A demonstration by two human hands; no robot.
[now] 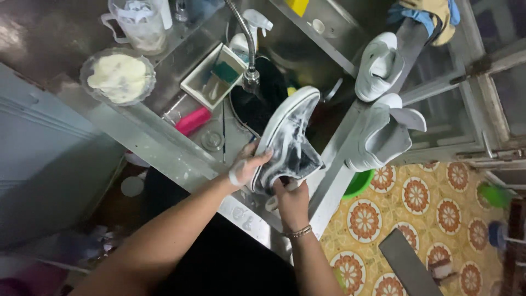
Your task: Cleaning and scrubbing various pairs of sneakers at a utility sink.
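Head view: we hold soapy dark shoe (pixel 287 140) at frame centre over sink (pixel 307 49); left hand (pixel 246 167) clamped on its side, right hand (pixel 290 200) gripping heel from below; sole turned up, suds on upper; faucet (pixel 249 49) just above toe; two white shoes (pixel 381 104) drying on ledge, right of centre; we judge scrubbing stage underway; next calls for rinsing under faucet, firm hold on slippery upper.

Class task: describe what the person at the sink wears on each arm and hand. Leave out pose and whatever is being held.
Both forearms are bare, with no sleeves or gloves in view. The left hand has a white band, perhaps a bandage or tape, across it near the wrist. The right hand has a thin metallic beaded bracelet around its wrist.
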